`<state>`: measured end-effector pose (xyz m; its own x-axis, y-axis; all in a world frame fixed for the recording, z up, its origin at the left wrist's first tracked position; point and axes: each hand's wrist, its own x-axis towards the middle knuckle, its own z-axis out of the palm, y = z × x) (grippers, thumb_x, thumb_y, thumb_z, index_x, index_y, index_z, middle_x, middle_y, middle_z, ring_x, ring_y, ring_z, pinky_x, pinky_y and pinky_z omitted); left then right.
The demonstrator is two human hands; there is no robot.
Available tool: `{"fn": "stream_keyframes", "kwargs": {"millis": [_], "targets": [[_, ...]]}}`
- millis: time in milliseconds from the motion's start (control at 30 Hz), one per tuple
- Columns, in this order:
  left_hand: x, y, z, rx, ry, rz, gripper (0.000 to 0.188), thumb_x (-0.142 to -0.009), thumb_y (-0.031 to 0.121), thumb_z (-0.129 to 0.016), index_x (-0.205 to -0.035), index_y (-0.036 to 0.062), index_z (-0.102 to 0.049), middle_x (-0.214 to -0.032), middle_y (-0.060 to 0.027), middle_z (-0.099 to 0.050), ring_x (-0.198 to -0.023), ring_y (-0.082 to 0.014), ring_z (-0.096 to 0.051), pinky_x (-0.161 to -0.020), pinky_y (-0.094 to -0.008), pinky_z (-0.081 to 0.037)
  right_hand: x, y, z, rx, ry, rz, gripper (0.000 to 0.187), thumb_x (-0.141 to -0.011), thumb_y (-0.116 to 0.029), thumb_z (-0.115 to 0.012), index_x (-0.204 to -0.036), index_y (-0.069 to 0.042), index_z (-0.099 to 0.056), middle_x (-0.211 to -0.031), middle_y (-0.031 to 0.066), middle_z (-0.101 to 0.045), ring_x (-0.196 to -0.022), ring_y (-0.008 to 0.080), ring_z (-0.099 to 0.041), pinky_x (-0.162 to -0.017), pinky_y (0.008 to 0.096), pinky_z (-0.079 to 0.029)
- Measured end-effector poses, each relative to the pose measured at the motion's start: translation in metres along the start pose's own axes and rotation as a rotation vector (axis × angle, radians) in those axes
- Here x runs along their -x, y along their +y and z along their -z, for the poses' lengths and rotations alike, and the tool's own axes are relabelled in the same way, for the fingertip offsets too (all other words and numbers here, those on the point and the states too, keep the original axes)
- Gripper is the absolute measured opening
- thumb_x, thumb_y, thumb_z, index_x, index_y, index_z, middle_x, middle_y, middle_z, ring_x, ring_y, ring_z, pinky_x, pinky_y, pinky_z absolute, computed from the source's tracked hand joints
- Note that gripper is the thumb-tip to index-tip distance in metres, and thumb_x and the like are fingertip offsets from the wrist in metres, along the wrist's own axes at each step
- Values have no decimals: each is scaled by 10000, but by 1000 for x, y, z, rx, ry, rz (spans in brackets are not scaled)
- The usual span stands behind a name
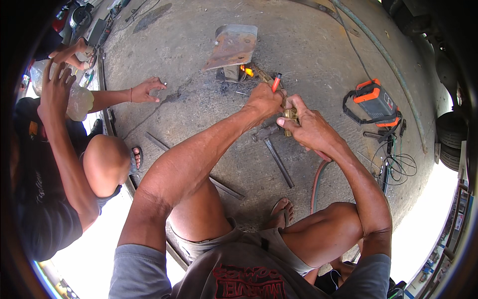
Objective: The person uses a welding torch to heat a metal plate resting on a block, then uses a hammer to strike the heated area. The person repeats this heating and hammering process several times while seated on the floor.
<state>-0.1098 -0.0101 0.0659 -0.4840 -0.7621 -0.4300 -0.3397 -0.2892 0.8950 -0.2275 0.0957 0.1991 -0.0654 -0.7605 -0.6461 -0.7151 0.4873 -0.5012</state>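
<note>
Beneath both hands spreads a rough grey concrete floor (169, 45). To the left of the hands, a co-worker in dark clothing (45, 199) squats, one hand (148, 90) stretched out, fingers spread and holding nothing. Right of the right hand stands a boxy black-and-orange machine with a dark strap (377, 102). Beyond the left hand, a rusty bent metal plate (231, 47) rests raised on a support. Just below the hands lies a hammer with a dark metal handle (280, 163). The right hand (309, 124) is curled around a brass gas torch (290, 117), thumb extended across it. The left hand (265, 103) is closed around a slim orange-red cylinder (276, 82); whether it also grips the torch, I cannot tell. Ahead of the left hand, a small yellow-orange flame (247, 71) burns beneath the plate.
</note>
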Motion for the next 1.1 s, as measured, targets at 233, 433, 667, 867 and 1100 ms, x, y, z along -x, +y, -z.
{"fn": "stream_keyframes", "kwargs": {"millis": [233,433,667,867,1100], "targets": [[0,2,1,-110,-17,7,358,-1030,274,-670,-1005,-78,-730,-875,-176,-755,-810,-259,-747,-725,-413,-585,-2,6,-1,23,20,21,371,-1071,-344,-610,-1309,-112,-445,-990,188,-708,-843,298,-724,-720,473,-549],[0,-1,3,-140,-1,7,350,-1037,263,-670,-1025,-81,-732,-883,-163,-752,-801,-240,-728,-721,-408,-562,-6,9,-4,37,39,57,400,-1077,-397,-595,-1318,-107,-460,-1005,203,-717,-957,358,-729,-873,513,-538],[2,1,0,-48,-9,5,405,-1001,301,-693,-891,-89,-710,-836,-228,-739,-795,-305,-754,-751,-446,-562,-18,30,-12,19,92,135,473,-1076,-490,-582,-1351,-136,-432,-670,70,-593,-486,194,-602,-489,405,-487],[7,6,2,-103,5,0,395,-999,286,-689,-892,-93,-707,-840,-227,-744,-784,-311,-754,-744,-449,-562,-10,19,-8,-31,35,82,465,-1079,-484,-579,-1349,-131,-440,-667,68,-588,-481,183,-597,-475,396,-478],[9,12,2,-113,0,18,394,-996,287,-695,-899,-95,-711,-855,-238,-752,-807,-325,-767,-753,-449,-570,-9,19,-7,-35,38,68,479,-1075,-508,-575,-1354,-141,-447,-671,61,-589,-486,175,-598,-468,386,-481]]}}
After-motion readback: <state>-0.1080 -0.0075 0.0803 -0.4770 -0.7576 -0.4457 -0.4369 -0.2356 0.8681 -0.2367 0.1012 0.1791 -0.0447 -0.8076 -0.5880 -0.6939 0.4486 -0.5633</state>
